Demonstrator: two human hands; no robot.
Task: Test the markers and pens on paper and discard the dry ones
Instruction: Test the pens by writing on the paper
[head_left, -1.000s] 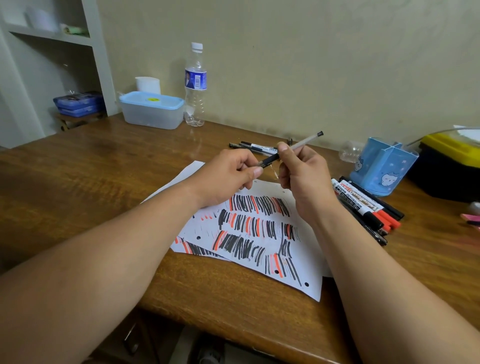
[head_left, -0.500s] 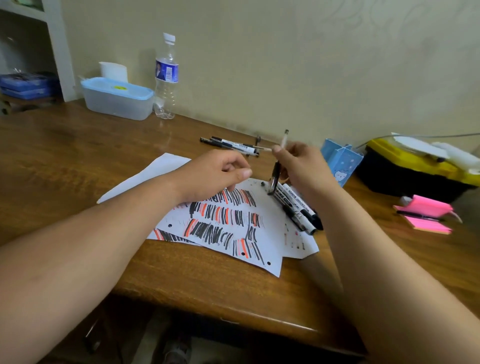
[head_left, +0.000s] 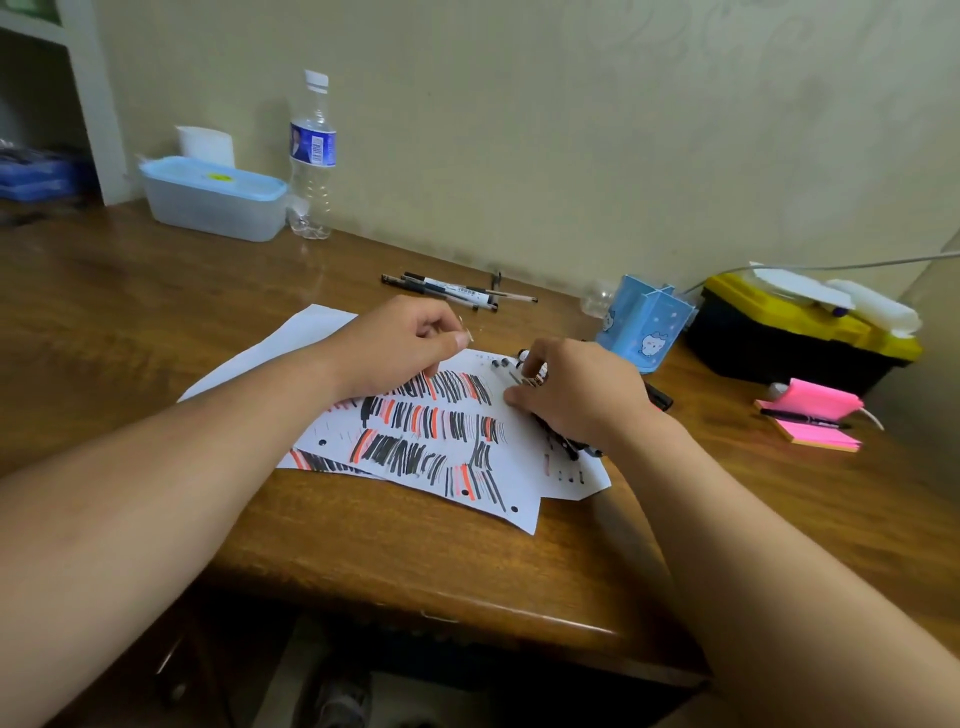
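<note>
Markers (head_left: 574, 447) lie bunched on the right edge of the paper (head_left: 467, 467), the sheets nearest me on the wooden desk (head_left: 156, 291), striped black and orange. My right hand (head_left: 582, 400) covers them, fingers curled down onto their far ends; gripping one or not, I cannot tell. My left hand (head_left: 400, 348) is just beside it over the paper, fingers curled, thumb against forefinger; whether it pinches anything, I cannot tell. Further back, thin pens (head_left: 452, 291) lie loose, a blue holder (head_left: 644, 322) to their right. By the wall: a lidded tub (head_left: 213, 200) and a water bottle (head_left: 311, 156).
</note>
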